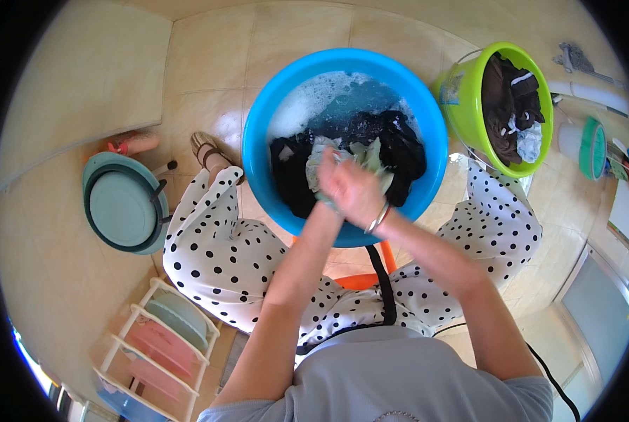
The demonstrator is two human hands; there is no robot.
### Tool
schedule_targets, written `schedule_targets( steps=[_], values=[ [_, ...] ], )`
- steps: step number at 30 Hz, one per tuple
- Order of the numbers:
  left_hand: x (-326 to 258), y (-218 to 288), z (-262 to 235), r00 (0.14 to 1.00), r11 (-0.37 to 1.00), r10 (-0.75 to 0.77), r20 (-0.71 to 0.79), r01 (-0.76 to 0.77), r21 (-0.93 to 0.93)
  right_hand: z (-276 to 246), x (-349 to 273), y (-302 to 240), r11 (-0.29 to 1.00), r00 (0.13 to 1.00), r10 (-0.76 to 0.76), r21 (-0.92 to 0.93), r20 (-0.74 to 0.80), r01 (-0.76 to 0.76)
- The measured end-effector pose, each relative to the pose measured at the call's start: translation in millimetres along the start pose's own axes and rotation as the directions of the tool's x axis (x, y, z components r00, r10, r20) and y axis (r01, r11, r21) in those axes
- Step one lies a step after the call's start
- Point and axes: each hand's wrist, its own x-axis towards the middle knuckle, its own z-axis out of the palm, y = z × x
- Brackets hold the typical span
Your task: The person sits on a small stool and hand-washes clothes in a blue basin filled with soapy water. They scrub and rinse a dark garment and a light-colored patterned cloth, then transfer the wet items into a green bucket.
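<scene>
At far left, a teal lidded pan (123, 209) lies on the tiled floor above a white rack (161, 346) of pastel basins. At centre, your left hand (333, 188) and right hand (360, 191), pressed together, are clenched on a pale green garment (370, 156) over the blue basin (276, 105), where dark clothes (406, 148) soak in suds. Soaked cloth like this likely handles limp, heavy and soap-slick; bunch it in fistfuls rather than pinching an edge. At right, a green bucket (469, 116) holds more dark laundry.
</scene>
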Motion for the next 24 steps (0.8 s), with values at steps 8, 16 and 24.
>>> schedule_targets(
  steps=[8, 16, 24],
  values=[
    [-14.3, -29.6, 86.3, 0.729, 0.938, 0.190, -0.658, 0.063, 0.340, 3.3, 30.9, 84.9, 0.922, 0.943, 0.323, -0.251, 0.082, -0.294],
    [-2.4, 8.6, 29.0, 0.907, 0.975, 0.097, -0.410, -0.004, 0.222, -0.9, -8.8, -30.6, 0.998, 0.996, 0.049, 0.022, 0.076, -0.051],
    [-18.5, -32.7, 81.7, 0.796, 0.984, 0.069, -0.601, 0.044, 0.172, 11.6, 29.3, 88.8, 0.884, 0.900, 0.425, -0.259, 0.098, -0.389]
  ],
)
